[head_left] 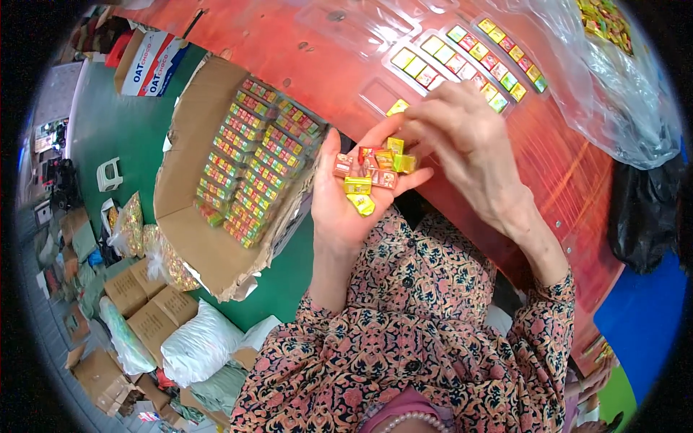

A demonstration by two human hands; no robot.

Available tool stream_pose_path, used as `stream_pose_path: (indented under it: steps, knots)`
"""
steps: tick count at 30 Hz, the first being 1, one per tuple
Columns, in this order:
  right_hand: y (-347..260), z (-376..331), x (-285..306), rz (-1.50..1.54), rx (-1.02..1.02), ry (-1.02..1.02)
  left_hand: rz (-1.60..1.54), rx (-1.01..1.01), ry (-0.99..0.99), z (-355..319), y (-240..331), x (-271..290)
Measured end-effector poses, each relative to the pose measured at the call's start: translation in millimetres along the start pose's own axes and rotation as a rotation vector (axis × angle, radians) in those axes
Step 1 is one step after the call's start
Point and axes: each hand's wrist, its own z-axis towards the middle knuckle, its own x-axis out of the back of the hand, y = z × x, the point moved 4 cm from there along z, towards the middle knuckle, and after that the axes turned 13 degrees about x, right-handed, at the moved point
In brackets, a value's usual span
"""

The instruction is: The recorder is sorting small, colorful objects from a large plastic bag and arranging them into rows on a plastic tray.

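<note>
Several small wrapped candies (358,185), red and yellow cubes, lie in the upturned palm of my left hand (339,209), its fingers loosely cupped around them. Just right of that palm and above it is my right hand (465,137), its fingers bent and drawn together, slightly blurred; whatever they pinch cannot be made out. Beyond my right fingers, clear plastic trays (375,90) rest on the red table. A yellow candy (397,107) sits in the nearest tray, and rows of candies (480,54) in yellow, red and green fill the trays to the right.
Left of my hands, an open cardboard box (184,162) holds stacked candy-filled trays. The red table (289,40) carries empty clear trays (354,29) and a large plastic bag (613,108). Cartons (162,317), a white sack (202,343) and a white stool (109,174) stand on the floor.
</note>
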Motion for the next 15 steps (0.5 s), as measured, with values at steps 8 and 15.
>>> stream_pose_path:
  steps: [8,15]
  knots:
    - [-7,6,-27,0.126,0.088,-0.354,-0.05,0.04,0.086,-1,-12,4]
    - [23,-3,-3,0.424,-0.443,0.047,-0.013,0.076,0.039,-8,-6,0]
